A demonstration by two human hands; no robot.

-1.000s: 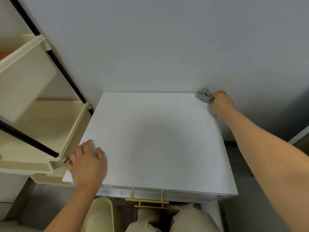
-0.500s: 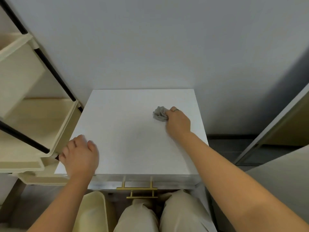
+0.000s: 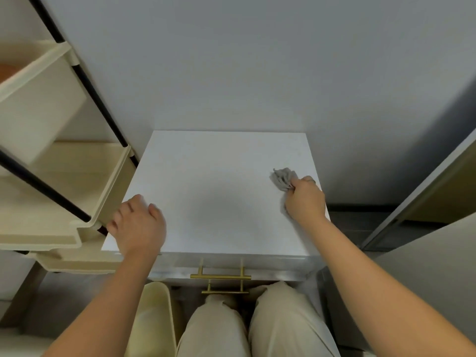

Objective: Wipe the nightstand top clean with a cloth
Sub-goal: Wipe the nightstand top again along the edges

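cloth: small grey cloth (image 3: pixel 282 178), bunched up, sitting on the nightstand top (image 3: pixel 221 191) close to its right edge, roughly halfway between the back and front edges.
right hand: right hand (image 3: pixel 305 199) is clenched on the near end of the cloth, knuckles up, the rest of the wad poking out ahead of the fingers and lying on the surface.
left hand: left hand (image 3: pixel 137 224) holds nothing, fingers curled over the front-left corner, looks like it's just steadying things.
surface: white and bare, no visible marks I can pick out, so honestly hard to say which bits are done.
step in hand: looks like mid-wipe along the right side, imo.
how to do it well: flatten that wad a bit so more fabric meets the top, press evenly, run overlapping passes edge to edge, and get right into the back corners by the wall (image 3: pixel 257 73).
watch out: the cream shelf unit (image 3: pixel 64 181) sits tight against the left edge, so go easy there.
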